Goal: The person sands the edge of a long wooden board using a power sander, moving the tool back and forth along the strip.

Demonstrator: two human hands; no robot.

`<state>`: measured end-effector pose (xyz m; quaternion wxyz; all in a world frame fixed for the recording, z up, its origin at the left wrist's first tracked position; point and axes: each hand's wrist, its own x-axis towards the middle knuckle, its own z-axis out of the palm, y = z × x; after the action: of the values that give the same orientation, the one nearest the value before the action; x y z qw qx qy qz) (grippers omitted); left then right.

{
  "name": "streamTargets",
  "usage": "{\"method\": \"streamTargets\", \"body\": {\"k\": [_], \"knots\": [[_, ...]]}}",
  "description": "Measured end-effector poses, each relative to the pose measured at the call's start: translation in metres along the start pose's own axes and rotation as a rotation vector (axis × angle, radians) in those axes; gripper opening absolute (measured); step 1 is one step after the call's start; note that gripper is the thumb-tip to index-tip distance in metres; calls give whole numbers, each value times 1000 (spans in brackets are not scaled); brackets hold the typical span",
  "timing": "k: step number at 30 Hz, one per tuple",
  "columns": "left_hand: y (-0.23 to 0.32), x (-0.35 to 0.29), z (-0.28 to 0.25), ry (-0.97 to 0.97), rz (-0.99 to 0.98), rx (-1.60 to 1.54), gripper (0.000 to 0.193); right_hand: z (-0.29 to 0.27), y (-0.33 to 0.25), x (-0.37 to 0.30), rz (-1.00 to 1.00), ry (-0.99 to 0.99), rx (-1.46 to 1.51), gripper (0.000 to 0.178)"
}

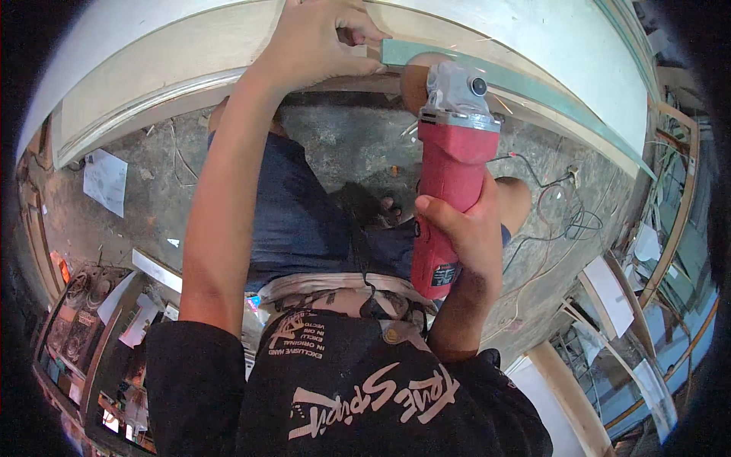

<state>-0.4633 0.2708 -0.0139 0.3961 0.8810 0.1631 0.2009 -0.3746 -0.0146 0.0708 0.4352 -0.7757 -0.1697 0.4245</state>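
My right hand [468, 228] is wrapped round the red body of an angle grinder [454, 156] with a grey metal head. Its brownish disc [413, 82] overlaps the lower edge of a long pale green strip [502, 75], close to the strip's left end. Thin orange streaks like sparks show around the disc and strip. At that left end, my left hand [316, 42] has thumb and forefinger on either side of the strip, apparently pinching it. The other left fingers are partly hidden at the top edge. The strip lies along a cream-coloured board [205, 46].
Below the board is a grey concrete floor [343, 137] with loose black cables [582, 221] on the right. A white sheet [105, 183] lies at the left. Shelves with clutter [84, 320] stand lower left; frames and boards [609, 297] lean at the right.
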Motion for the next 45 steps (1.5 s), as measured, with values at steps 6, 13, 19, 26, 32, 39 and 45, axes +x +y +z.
{"method": "streamTargets", "body": {"k": [6,13,19,26,32,39,45], "knots": [[-5,-1,1,15,-34,-103,29,-2,1,-5,46,-7,91,64],[-3,1,-2,-18,-24,-35,27,-2,-5,-1,5,5,76,60],[1,2,-4,-59,-18,17,27,-4,-6,0,72,-21,75,59],[-6,1,2,4,19,1,29,-3,-1,2,32,-7,53,60],[-2,3,0,-19,-11,-145,29,-5,1,-6,79,3,27,64],[5,2,-4,-42,-15,-105,28,-8,8,-3,33,-5,9,64],[6,3,-3,-57,-99,-229,29,-6,4,-3,50,-23,41,64]]}}
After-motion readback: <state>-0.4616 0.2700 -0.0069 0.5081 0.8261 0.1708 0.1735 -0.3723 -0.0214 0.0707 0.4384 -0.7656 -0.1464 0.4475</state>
